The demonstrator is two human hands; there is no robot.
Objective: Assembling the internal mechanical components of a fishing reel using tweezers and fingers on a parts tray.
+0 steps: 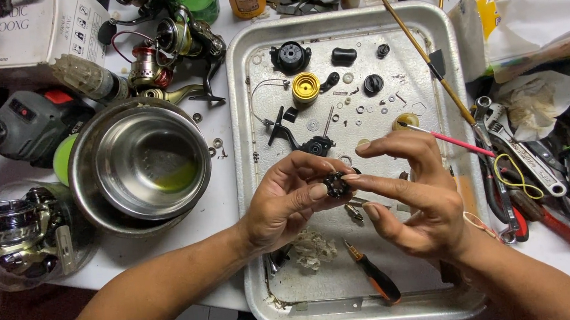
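Both hands meet over the middle of a metal tray on the white worktop. The left hand and the right hand pinch a small round part between thumbs and fingertips, each closed on it from its own side. The part is dark, ring-shaped, with a row of small pale studs or rollers around its rim; finer detail is too small to tell. It is held just above the tray floor, clear of the loose bits there. Behind the hands on the tray lie a yellow spool, a black knob and scattered washers. An orange-handled screwdriver lies near the tray's front edge. A steel bowl stands to the left of the tray.
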